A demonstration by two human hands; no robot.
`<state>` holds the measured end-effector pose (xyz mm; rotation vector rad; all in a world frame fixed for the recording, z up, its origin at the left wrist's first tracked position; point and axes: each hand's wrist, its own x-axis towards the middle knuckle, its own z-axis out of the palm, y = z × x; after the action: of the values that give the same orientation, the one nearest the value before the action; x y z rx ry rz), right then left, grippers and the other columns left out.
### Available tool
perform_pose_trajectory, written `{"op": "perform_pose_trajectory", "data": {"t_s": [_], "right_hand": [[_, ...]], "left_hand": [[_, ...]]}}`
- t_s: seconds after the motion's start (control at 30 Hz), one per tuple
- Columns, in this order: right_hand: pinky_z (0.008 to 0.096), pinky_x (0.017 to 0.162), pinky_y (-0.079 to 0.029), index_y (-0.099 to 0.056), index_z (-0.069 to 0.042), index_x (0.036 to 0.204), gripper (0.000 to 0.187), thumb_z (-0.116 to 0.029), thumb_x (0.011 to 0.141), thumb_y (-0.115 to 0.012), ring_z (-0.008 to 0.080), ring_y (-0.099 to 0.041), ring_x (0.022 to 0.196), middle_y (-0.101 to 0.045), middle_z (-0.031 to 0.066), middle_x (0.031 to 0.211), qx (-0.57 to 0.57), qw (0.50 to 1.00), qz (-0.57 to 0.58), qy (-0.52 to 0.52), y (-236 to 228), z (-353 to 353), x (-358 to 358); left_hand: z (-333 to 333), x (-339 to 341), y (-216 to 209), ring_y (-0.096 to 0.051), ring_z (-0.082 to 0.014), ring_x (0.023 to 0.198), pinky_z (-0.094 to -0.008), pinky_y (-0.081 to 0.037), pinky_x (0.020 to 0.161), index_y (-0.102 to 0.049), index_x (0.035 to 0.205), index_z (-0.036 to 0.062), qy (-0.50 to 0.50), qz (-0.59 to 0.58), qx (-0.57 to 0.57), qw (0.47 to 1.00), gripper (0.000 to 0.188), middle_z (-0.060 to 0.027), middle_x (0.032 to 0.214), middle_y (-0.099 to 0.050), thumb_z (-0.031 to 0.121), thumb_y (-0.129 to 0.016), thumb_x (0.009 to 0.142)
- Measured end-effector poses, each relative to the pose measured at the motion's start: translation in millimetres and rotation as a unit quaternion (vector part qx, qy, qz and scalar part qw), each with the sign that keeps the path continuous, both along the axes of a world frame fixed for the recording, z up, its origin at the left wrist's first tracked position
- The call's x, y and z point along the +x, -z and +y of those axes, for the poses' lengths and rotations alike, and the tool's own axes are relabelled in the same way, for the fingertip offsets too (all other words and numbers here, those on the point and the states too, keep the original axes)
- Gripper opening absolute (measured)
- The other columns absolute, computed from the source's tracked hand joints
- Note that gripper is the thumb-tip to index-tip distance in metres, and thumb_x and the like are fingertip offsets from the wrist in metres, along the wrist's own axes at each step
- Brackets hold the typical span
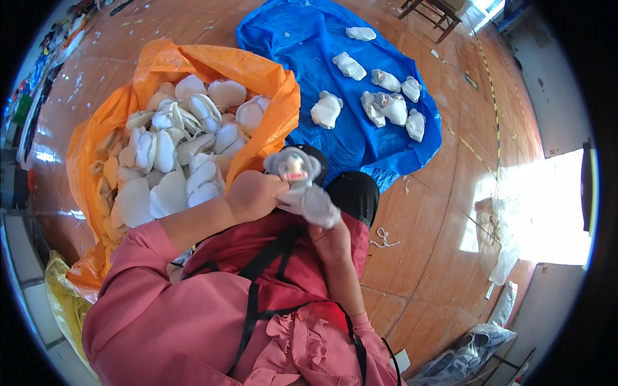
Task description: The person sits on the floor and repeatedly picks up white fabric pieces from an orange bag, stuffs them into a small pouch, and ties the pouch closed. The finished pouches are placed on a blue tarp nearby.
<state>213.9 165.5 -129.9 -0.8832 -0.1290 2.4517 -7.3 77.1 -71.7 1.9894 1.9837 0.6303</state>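
Over my lap I hold a grey plush animal piece (295,168) with round ears, a light nose and a red-and-white mouth. My left hand (255,195) is closed on its side, just below the head. At its lower, whitish end my right hand (331,242) grips it, with the fingers partly hidden behind the plush. The piece tilts, head up and to the left. Close by my left arm stands an orange sack (283,96), open and heaped with whitish, rounded, slipper-like pieces (168,194).
A blue sheet (290,58) lies beyond my knees, with several whitish plush pieces (327,110) on it, some showing grey faces. White string (383,238) lies on the tiled floor to the right. A wooden chair (440,14) stands far right. Plastic bags (473,350) lie at lower right.
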Motion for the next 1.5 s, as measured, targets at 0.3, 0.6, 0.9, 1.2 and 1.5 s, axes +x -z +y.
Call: {"op": "perform_pose_trajectory", "data": {"t_s": [0.3,0.6,0.9,1.2,1.5], "right_hand": [[0.0321,0.085,-0.053,-0.063,-0.006,0.105,0.017,0.003,0.091,-0.066,0.0213,-0.067,0.097,-0.068,0.011,0.112,0.568,0.821,-0.059,0.023,-26.3,-9.2,-17.7],[0.0274,0.088,-0.051,-0.068,-0.003,0.106,0.022,0.005,0.085,-0.071,0.0172,-0.063,0.103,-0.065,0.0084,0.115,0.661,0.71,-0.243,-0.013,-5.1,-5.7,-39.2],[0.0282,0.085,-0.05,-0.067,-0.003,0.098,0.02,0.006,0.081,-0.072,0.0192,-0.063,0.097,-0.066,0.0084,0.106,0.627,0.748,-0.217,0.012,8.1,0.2,-42.7],[0.0349,0.087,-0.045,-0.063,-0.004,0.091,0.011,0.002,0.083,-0.067,0.0262,-0.055,0.097,-0.061,0.0096,0.1,0.717,0.638,-0.28,0.026,4.3,2.5,-41.6],[0.028,0.09,-0.052,-0.063,-0.004,0.101,0.022,-0.022,0.106,-0.052,0.0106,-0.059,0.092,-0.061,0.0027,0.097,0.403,0.892,-0.198,0.043,23.8,25.7,-17.7]], "left_hand": [[6.9,4.5,-38.5,-0.069,-0.0377,0.085,-0.0475,-0.054,0.077,-0.073,0.094,0.0051,-0.147,-0.048,-0.166,0.974,0.036,-0.0206,0.085,-0.07,0.037,-0.075,0.078],[1.0,10.4,-18.2,-0.067,-0.0385,0.082,-0.0455,-0.052,0.075,-0.071,0.095,0.0032,-0.115,-0.212,-0.134,0.961,0.033,-0.0214,0.082,-0.068,0.034,-0.074,0.081],[-7.1,12.1,-22.7,-0.067,-0.036,0.079,-0.0413,-0.05,0.072,-0.07,0.095,0.0038,-0.062,-0.233,-0.12,0.963,0.032,-0.02,0.081,-0.066,0.032,-0.076,0.082],[-16.9,23.5,-19.6,-0.045,-0.0099,0.064,-0.0302,-0.043,0.062,-0.061,0.083,0.0004,-0.032,-0.361,-0.089,0.928,0.029,-0.0102,0.067,-0.05,0.022,-0.08,0.083],[-37.5,66.7,-27.9,-0.064,-0.0347,0.067,-0.0464,-0.048,0.059,-0.057,0.074,0.0107,0.066,-0.165,-0.025,0.984,0.025,-0.0114,0.068,-0.06,0.028,-0.074,0.079]]}}
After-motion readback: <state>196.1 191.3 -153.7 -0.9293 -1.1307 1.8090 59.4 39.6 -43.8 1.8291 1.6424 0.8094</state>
